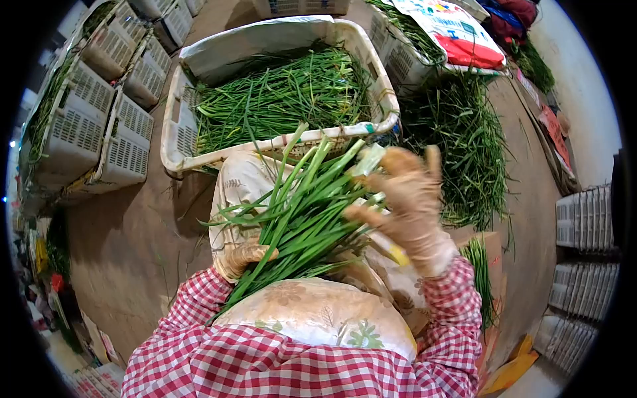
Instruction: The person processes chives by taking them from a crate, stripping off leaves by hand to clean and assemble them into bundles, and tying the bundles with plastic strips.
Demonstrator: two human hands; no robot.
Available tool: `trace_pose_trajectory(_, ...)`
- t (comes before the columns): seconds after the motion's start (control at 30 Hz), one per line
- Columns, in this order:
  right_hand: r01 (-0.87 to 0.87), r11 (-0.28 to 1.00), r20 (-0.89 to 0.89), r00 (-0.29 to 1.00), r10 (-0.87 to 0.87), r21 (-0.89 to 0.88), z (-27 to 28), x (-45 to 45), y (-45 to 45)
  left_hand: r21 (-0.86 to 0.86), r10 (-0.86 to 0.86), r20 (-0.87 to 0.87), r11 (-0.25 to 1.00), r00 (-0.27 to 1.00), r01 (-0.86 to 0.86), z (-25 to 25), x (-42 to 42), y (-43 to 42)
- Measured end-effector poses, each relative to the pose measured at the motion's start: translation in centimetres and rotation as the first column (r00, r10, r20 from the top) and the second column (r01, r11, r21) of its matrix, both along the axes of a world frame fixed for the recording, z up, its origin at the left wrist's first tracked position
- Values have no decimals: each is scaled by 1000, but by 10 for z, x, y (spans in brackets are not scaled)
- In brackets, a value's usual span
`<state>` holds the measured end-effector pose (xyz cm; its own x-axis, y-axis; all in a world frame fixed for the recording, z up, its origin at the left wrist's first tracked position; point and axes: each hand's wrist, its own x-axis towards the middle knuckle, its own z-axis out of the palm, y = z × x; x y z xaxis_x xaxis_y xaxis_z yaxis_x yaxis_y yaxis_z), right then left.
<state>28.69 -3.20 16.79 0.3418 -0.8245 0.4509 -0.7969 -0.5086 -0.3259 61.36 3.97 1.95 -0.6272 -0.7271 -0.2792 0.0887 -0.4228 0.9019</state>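
Observation:
A loose bunch of garlic chives (312,205) lies slantwise across my lap, its pale cut ends pointing up and to the right. Around its lower left side, my gloved left hand (249,259) is closed, with the thumb across the leaves. My gloved right hand (405,192), a little blurred, is raised at the pale ends with its fingers apart. A whitish-green piece shows beside its fingertips; I cannot tell whether they touch it. Under the bunch is a stained, flower-printed apron (312,308) over my knees.
A white plastic crate (174,142) of chives stands before me. More chives (458,146) are heaped to its right, below a white and red sack (458,40). Stacked crates (83,99) line the left, others (584,219) the right. A small bundle (478,278) lies by my right elbow.

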Motion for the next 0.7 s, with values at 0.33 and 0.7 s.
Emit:
trace_pose_trajectory(0.33, -123, 903, 357, 933, -36, 412, -43, 10, 17, -260, -220, 119, 934, 968, 244, 36, -22, -7)
trace_pose_trajectory(0.7, 157, 967, -111, 977, -182, -201, -91, -47, -23, 244, 15, -2, 970, 1000, -14, 46, -39, -5)
